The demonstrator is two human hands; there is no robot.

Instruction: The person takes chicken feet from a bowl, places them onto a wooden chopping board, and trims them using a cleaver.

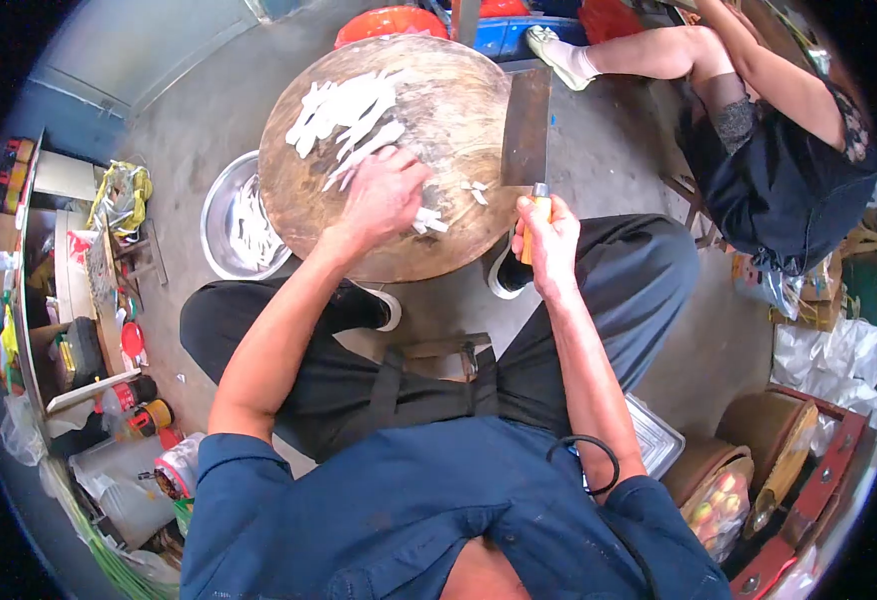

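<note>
My left fingers (409,180) curl over white strips (344,115) lying just beyond them, while my right hand (549,240) grips the cleaver (527,125) flat alongside.

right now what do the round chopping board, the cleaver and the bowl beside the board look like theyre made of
Round chopping board: looks like wood, brown and matt, with a pale worn, streaked surface.
Cleaver: the broad blade looks like dull grey metal with little shine; the handle in the right hand looks yellowish, perhaps wood or plastic.
Bowl: seems to be shiny silvery metal, probably steel, judging by its bright reflective rim.
</note>
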